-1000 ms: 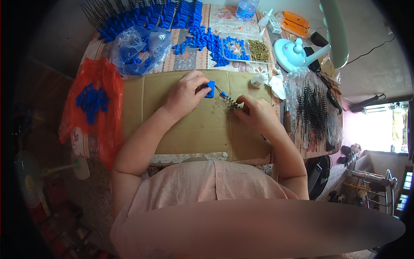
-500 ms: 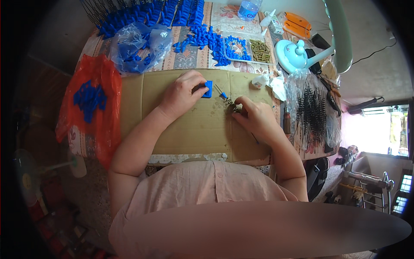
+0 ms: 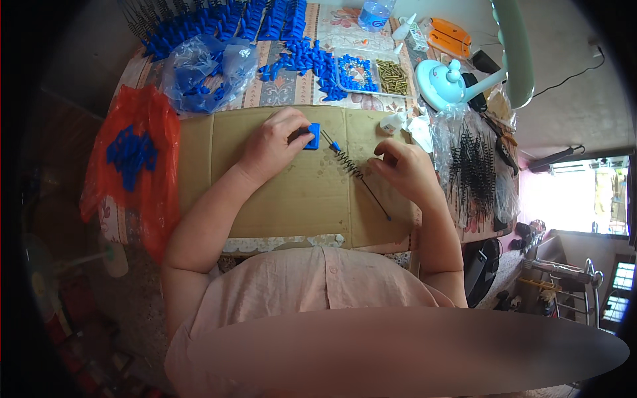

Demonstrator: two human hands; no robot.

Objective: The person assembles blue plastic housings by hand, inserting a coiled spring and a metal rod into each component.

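blue block (image 3: 315,137) and spring (image 3: 350,166) were not yet joined
in the head view, my left hand (image 3: 279,140) pinched the blue block; between my hands lay the spring, blue cone (image 3: 335,146) already on. my right hand (image 3: 406,169), loosely curled, fingertips parted, was empty beside it. beyond my left, spring-topped bases (image 3: 176,45) looked finished; right of my right, loose springs (image 3: 474,166) seemed left to do.
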